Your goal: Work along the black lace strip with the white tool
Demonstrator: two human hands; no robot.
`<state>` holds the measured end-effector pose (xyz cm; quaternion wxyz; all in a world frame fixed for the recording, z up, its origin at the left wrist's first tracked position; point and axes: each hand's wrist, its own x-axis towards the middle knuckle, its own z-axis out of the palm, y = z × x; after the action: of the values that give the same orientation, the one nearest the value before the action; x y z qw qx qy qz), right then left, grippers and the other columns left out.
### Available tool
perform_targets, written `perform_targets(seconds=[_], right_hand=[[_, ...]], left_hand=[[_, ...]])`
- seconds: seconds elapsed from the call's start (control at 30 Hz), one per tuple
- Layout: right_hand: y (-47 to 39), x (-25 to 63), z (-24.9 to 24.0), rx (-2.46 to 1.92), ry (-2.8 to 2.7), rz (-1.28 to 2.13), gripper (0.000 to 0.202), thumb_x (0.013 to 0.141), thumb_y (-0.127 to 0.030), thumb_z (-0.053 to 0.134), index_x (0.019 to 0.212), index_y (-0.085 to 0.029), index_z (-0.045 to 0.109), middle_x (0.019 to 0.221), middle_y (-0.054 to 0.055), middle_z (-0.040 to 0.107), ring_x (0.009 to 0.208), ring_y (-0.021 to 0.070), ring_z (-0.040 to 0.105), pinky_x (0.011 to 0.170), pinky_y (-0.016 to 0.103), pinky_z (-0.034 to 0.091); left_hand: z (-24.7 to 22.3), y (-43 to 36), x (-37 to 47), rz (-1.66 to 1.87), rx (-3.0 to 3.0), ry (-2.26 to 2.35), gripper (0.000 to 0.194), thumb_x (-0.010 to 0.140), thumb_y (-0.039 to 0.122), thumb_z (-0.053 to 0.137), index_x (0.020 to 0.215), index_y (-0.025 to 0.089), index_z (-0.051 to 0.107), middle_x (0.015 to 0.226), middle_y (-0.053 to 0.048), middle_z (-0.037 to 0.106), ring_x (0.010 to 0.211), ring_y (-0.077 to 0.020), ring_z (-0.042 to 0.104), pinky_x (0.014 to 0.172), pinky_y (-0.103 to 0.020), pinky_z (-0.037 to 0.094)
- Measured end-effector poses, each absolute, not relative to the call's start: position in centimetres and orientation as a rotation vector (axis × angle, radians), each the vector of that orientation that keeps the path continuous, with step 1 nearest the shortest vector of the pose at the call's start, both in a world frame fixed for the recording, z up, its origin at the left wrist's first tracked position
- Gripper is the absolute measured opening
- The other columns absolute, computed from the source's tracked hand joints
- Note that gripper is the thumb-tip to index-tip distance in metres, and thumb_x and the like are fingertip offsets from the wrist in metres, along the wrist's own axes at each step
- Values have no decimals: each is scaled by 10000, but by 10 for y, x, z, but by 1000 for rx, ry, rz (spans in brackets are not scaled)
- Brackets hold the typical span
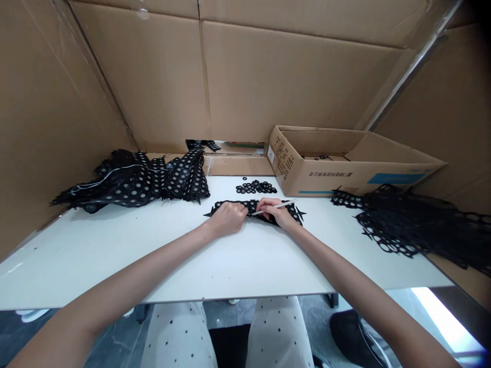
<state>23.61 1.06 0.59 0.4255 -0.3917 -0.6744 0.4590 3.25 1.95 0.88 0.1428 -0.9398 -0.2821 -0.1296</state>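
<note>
The left hand (pixel 229 219) has its grip closed on the perforated black sheet (pixel 251 205) at the middle of the table (pixel 245 266), the right hand (pixel 276 210) pinches 1 white stick (pixel 287 203), and weak hold could let it slip.

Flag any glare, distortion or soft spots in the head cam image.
Head view: wide-angle stretch, cardboard walls leaning outward; top-right corner dark; floor blown out at lower right, small highlight on the white table's left end; clear tape glints; black rings small, edges soft; right hand and white stick show no obvious motion blur.
</note>
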Motion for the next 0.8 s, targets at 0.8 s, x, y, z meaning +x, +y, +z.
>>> perform_targets(seconds=[0.8], right_hand=[[10,228,8,-901,-1497,1139,51,680,-149,486,653,-190,499,518,-33,483,501,121,457,505,250,317]], left_hand=[[8,35,19,-379,-2640,-701,162,833,89,417,764,139,555,734,-59,598,680,-185,575,614,-300,438]])
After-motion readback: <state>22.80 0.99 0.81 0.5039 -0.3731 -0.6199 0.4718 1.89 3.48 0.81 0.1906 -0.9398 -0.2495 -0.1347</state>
